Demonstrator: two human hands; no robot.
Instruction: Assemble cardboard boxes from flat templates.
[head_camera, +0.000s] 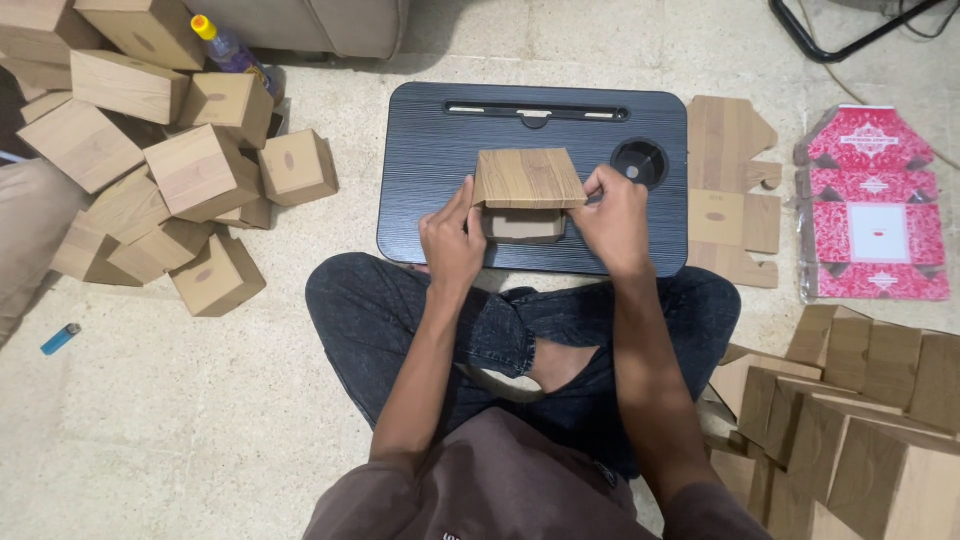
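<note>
Box (527, 192) of wood-grain cardboard sits mid-fold on the black lap desk (430, 150), directly between both hands. Left hand (452, 242) grips its left side, fingers curled on the edge, thumb up against the flap. Right hand (612, 218) clamps the right side, fingertips pinching the top panel's corner. Top panel is tilted toward the camera; lower part of the box shows under it, though how far closed it is can't be made out from this angle. Person sits cross-legged on the floor, desk just ahead of the knees. Pile of finished boxes (190, 170) lies well off to the left, flat wood-grain blanks (728, 190) just right of the desk, red printed blanks (872, 205) beyond those.
</note>
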